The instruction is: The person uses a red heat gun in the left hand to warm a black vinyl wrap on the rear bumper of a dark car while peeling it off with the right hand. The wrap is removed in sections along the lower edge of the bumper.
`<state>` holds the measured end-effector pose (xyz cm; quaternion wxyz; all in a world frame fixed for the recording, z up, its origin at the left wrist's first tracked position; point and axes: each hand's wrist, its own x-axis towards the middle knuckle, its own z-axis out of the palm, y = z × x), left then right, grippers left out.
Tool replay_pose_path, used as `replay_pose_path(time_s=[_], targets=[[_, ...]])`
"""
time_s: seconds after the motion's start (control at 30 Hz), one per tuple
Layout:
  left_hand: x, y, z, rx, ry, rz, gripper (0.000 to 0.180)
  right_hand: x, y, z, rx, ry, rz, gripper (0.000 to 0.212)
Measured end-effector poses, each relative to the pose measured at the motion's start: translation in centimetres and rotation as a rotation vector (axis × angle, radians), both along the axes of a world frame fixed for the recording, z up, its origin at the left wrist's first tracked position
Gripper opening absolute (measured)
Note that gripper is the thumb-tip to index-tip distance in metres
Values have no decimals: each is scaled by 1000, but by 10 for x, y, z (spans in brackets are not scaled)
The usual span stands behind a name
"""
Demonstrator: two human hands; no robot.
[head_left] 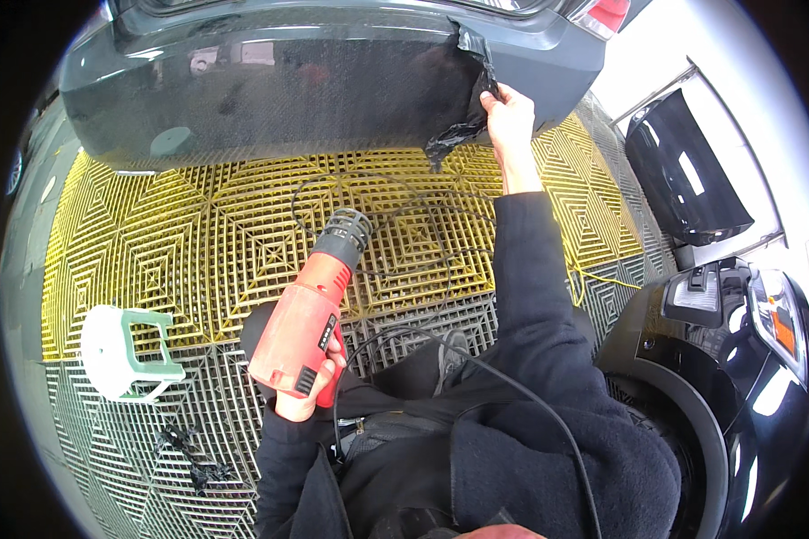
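Observation:
My left hand point(306, 395) is wrapped round the handle of a red heat gun point(298, 328), whose black nozzle points up toward the car bumper. Ahead of me, the grey bumper point(548, 85) carries a sheet of black film point(395, 90) over its middle. Along its right side the film is loosened and crumpled, with a ragged flap hanging at the lower edge. At that loose edge my right hand point(511, 117) pinches the film, arm stretched forward. A dark cord point(530, 395) runs from the heat gun across my lap.
A pale green and white stool point(121, 355) lies on its side to the left. Black film scraps point(205, 472) lie on the grid floor point(153, 260). Cables loop under the bumper. A black car front point(692, 359) stands close on my right, with a black panel point(683, 171) beyond it.

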<state>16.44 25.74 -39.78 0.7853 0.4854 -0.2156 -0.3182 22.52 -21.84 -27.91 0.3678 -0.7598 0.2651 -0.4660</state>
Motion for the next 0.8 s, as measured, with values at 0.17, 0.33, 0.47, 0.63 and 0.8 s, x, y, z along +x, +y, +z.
replay_pose_path(time_s=[0.17, 0.33, 0.47, 0.63, 0.8], targets=[[21, -13, 8, 30, -81, 2, 37, -5, 0, 12, -86, 116, -76, 32], [39, -14, 18, 59, -99, 9, 36, 8, 16, 25, -450, 127, -450, 51], [48, -11, 20, 42, -134, -2, 34, 17, 16, 33, -446, 89, -276, 36], [49, -4, 18, 39, -70, -50, 39, 21, 10, 42, -260, -1, -241, 28], [42, -2, 21, -4, -73, -38, 29, 22, 5, 41, -136, 5, -250, 28]])
